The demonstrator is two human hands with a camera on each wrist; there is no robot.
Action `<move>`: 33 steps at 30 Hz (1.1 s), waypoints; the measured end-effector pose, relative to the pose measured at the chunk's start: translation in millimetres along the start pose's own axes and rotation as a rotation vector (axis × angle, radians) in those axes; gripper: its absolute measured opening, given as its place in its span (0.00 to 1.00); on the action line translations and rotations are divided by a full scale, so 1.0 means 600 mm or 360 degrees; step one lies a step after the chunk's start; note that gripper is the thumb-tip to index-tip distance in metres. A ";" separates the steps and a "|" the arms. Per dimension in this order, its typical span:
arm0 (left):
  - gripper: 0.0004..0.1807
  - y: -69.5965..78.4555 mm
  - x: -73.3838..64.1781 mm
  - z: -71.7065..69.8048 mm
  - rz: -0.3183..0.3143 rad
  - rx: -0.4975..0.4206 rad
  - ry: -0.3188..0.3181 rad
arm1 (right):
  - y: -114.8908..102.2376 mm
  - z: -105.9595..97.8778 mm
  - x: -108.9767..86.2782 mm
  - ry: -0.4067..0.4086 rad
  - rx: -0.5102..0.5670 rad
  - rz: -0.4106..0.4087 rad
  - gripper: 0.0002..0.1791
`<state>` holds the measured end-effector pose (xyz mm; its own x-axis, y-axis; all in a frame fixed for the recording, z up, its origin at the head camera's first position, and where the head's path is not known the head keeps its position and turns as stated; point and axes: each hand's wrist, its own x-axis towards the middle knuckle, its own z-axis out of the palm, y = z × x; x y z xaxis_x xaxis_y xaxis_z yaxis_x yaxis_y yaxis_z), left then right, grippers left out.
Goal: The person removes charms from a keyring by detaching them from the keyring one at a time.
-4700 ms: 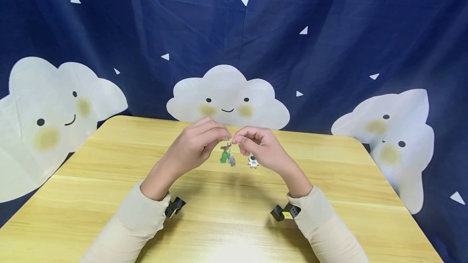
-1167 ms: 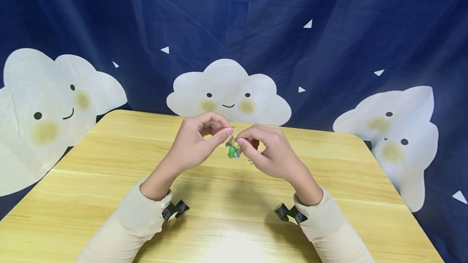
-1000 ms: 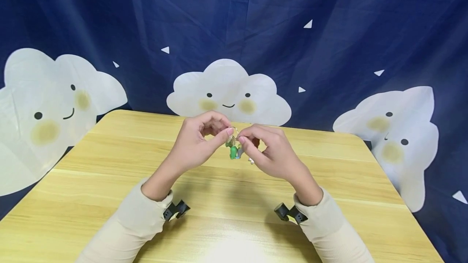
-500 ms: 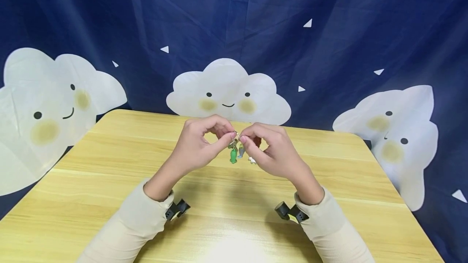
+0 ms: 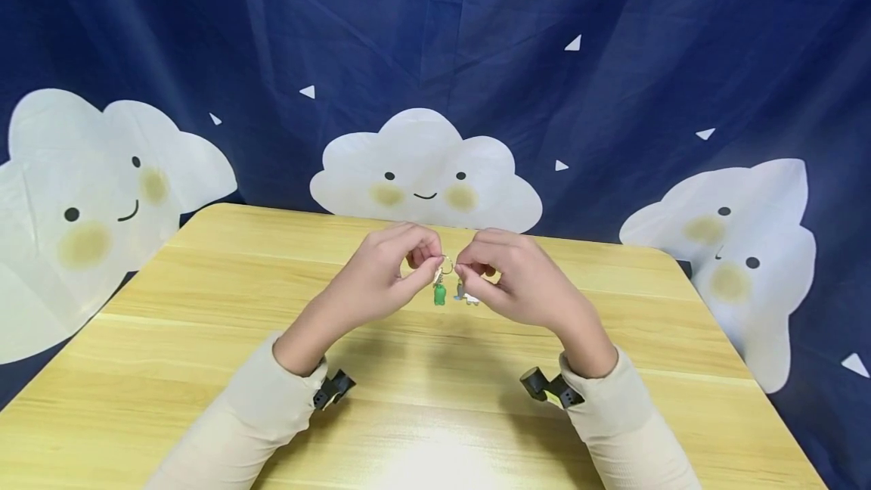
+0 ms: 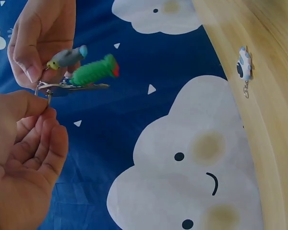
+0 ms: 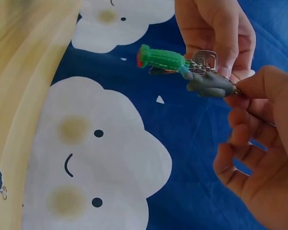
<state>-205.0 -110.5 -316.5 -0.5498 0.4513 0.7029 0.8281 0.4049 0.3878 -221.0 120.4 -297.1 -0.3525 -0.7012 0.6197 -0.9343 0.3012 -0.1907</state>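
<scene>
In the head view, my left hand (image 5: 381, 274) pinches a thin metal key ring (image 5: 447, 265) above the table. A green figure charm (image 5: 439, 294) hangs from it, and a flat metal piece (image 6: 89, 87) shows beside that charm in the left wrist view. My right hand (image 5: 527, 278) pinches the small metal end of a grey charm (image 7: 209, 85) with a yellow and blue tip. Whether this charm is linked to the ring is hidden by the fingers. A white astronaut charm (image 6: 244, 67) with a short chain lies on the table, apart from both hands.
The light wood table (image 5: 435, 369) spreads below both hands. Behind its far edge hangs a dark blue curtain (image 5: 381, 29) with white clouds. Black wrist cameras (image 5: 333, 389) sit at both cuffs.
The grey charm, earlier hanging close beside the green one, is now farther right, under my right fingers. Both hands have shifted slightly right, and more of the ring shows between them.
</scene>
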 end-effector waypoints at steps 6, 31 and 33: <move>0.04 0.001 0.000 -0.001 -0.0002 0.0006 -0.0065 | 0.005 0.001 -0.001 -0.0092 0.0079 -0.0016 0.09; 0.03 0.004 0.000 -0.009 0.0259 -0.0108 -0.0056 | 0.014 0.005 -0.002 -0.0021 0.0518 0.0022 0.11; 0.04 0.004 0.001 -0.008 0.0303 -0.0106 -0.0018 | 0.013 0.004 -0.002 -0.0045 0.0558 0.0052 0.10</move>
<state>-202.6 -112.9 -312.2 -0.3834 0.5239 0.7607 0.9225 0.2582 0.2871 -228.0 122.2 -301.1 -0.3795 -0.7139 0.5885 -0.8820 0.0871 -0.4632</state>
